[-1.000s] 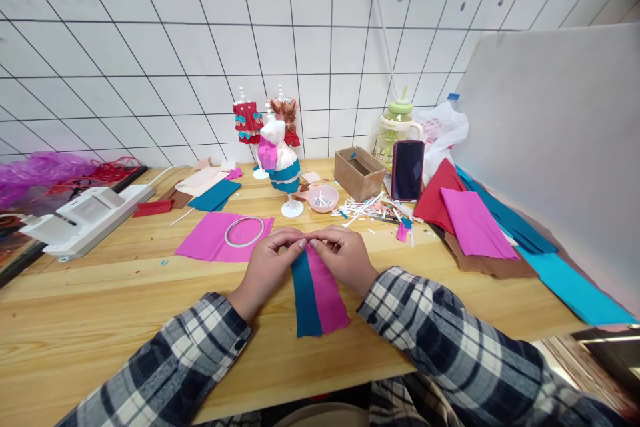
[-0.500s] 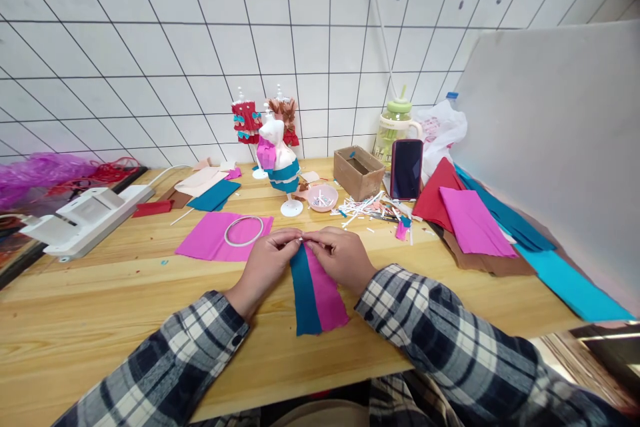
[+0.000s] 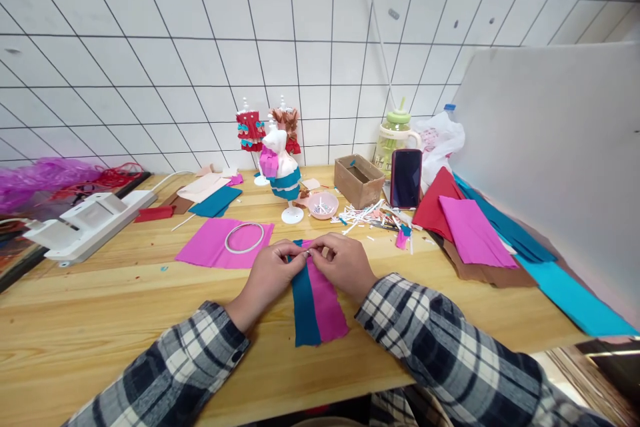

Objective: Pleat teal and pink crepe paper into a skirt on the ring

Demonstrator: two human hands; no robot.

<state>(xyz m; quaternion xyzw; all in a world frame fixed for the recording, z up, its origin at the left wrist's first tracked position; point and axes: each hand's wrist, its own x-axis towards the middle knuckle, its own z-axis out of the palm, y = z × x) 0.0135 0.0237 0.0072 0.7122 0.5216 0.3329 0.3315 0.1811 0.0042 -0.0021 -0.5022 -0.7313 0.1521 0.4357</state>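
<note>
My left hand (image 3: 267, 273) and my right hand (image 3: 345, 265) meet over the top edge of two fabric strips lying side by side on the wooden table (image 3: 100, 307): a teal strip (image 3: 303, 310) and a pink strip (image 3: 326, 303). Both hands have their fingers pinched together at that edge, around something small and pale that I cannot make out. Just beyond them lies a pink fabric sheet (image 3: 213, 247) with a white ring (image 3: 244, 237) on it. A small mannequin (image 3: 284, 170) dressed in teal and pink stands behind.
A white device (image 3: 85, 219) sits at the left. A cardboard box (image 3: 359, 180), a phone (image 3: 405, 178), a pink dish (image 3: 323, 204) and paper scraps (image 3: 370, 213) are at the back. Stacked fabric sheets (image 3: 473, 230) lie right, beside a white panel (image 3: 550, 147).
My hands and the strips have barely moved; the fingertips have drawn closer together at the strips' top edge. The camera has tilted slightly, so the scene sits lower in view.
</note>
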